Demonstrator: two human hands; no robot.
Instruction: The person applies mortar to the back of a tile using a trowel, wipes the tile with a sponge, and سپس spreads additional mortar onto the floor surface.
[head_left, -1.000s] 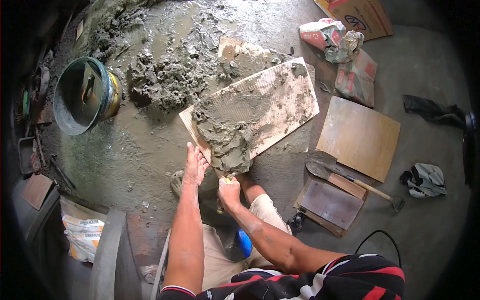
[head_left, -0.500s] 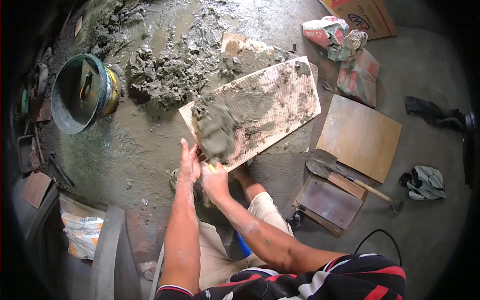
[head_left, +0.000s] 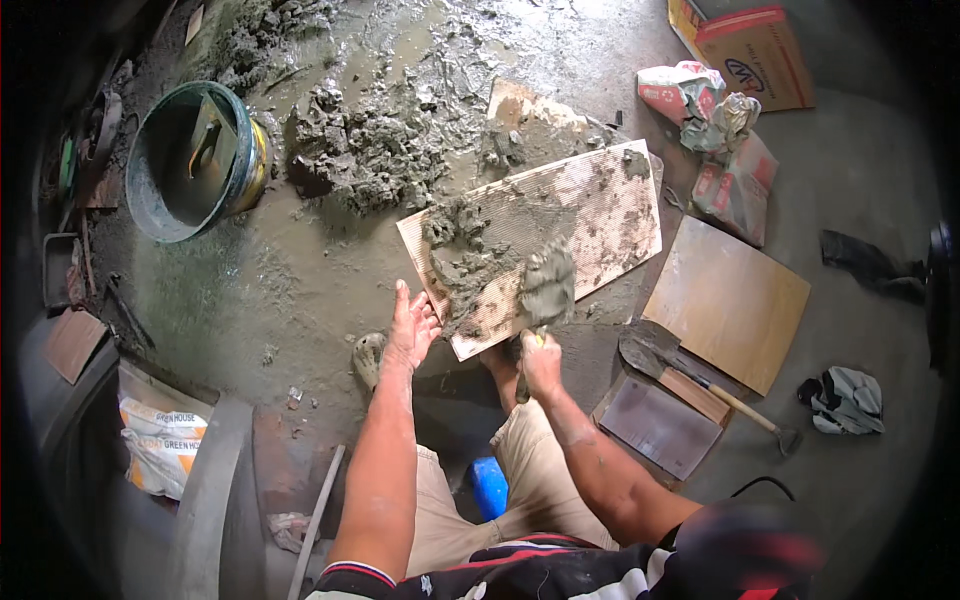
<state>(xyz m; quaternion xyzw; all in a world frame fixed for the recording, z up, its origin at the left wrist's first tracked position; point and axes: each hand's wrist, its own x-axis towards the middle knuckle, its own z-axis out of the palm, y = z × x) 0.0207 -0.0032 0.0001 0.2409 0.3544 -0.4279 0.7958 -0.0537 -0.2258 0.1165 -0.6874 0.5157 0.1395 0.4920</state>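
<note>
In my right hand is the handle of a trowel, its blade coated in wet grey mortar and over the near edge of a large tile. This tile lies tilted, ribbed back up. A lumpy patch of mortar covers its left part, and smears dot the rest. My left hand is open, palm partly up, its fingers at the tile's left edge; whether they bear its weight I cannot tell.
A bucket with water and a float inside stands left, beside a heap of mortar. Right are wooden-looking tiles, a small shovel, crumpled bags and a cardboard box. A blue object sits between my legs.
My right hand has swung the trowel rightward across the tile, away from my left hand. A rough mortar patch now shows at the tile's left. The whole view has shifted slightly.
</note>
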